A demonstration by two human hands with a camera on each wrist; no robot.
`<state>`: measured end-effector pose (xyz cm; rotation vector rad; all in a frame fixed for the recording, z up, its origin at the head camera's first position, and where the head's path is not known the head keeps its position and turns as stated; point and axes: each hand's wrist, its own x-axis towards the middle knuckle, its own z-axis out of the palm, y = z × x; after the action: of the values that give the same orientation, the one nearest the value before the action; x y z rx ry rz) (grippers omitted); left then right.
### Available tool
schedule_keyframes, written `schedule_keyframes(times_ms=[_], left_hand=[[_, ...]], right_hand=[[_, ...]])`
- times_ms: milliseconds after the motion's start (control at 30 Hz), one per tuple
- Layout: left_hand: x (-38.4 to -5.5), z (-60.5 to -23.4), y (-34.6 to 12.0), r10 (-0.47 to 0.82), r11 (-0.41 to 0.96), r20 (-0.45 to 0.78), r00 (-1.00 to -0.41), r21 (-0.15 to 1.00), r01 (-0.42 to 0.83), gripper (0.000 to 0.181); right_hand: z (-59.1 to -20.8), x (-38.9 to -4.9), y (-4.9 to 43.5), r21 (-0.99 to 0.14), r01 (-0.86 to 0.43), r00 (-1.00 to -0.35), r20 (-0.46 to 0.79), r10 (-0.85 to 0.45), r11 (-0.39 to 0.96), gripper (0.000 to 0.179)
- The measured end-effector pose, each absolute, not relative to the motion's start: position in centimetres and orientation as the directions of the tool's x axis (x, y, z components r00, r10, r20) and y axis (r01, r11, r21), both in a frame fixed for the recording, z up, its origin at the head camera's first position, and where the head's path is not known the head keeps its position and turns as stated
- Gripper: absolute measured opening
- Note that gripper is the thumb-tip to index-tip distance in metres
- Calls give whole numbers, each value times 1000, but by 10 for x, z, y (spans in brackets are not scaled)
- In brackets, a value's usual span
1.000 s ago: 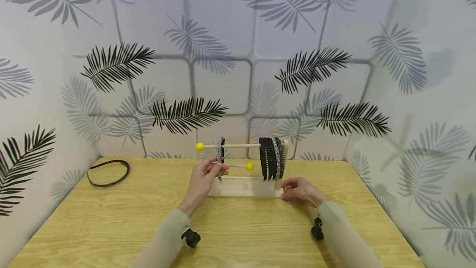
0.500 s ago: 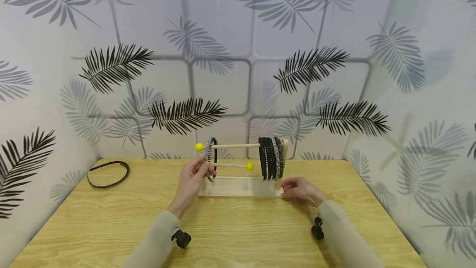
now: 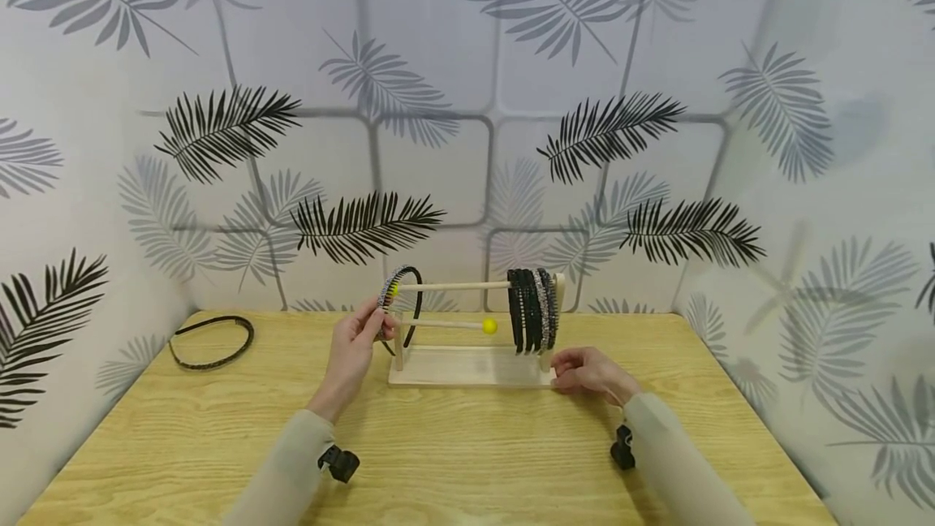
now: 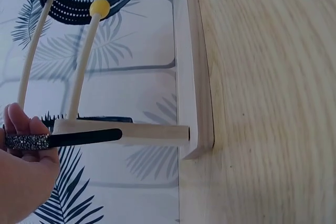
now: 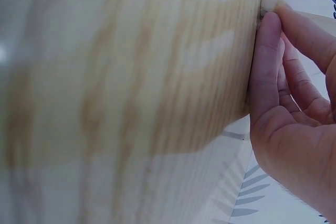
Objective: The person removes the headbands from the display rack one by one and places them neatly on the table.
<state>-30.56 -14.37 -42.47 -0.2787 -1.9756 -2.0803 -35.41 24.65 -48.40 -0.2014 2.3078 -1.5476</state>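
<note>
My left hand [image 3: 349, 360] pinches a glittery black toothed headband [image 3: 420, 299] between thumb and fingers at the left end of a wooden headband stand [image 3: 471, 377]. The headband is around the yellow ball at the tip of the upper rod [image 3: 463, 286]. In the left wrist view, its sparkly section lies under my fingers [image 4: 18, 119], with one black end [image 4: 86, 137] pointing out beside the stand's short post. My right hand [image 3: 595, 373] holds the right end of the stand's base, thumb and fingertips at its edge; the right wrist view shows this grip up close.
Several dark headbands [image 3: 527, 311] hang packed together at the right of the upper rod. A lower rod ends in a yellow ball [image 3: 489, 326]. Another black headband [image 3: 252, 337] lies at the table's [image 3: 467, 453] back left. A leaf-patterned wall covering [image 3: 431, 169] stands behind.
My left hand has moved left along the upper rod with the glittery headband, bringing it to the ball at the rod's end. My right hand has stayed at the base.
</note>
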Motion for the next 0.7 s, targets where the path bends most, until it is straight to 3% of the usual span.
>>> schedule_keyframes(times_ms=[467,700], left_hand=[[-312,-422,-150,-103,-67,302,-948,949,309,34],[-312,-425,-159,-142,-2,293,-945,955,297,34]], right_hand=[[-482,-357,247,-899,85,-932,-224,-284,430,36],[-481,-355,247,-905,71,-933,-209,-292,419,39]])
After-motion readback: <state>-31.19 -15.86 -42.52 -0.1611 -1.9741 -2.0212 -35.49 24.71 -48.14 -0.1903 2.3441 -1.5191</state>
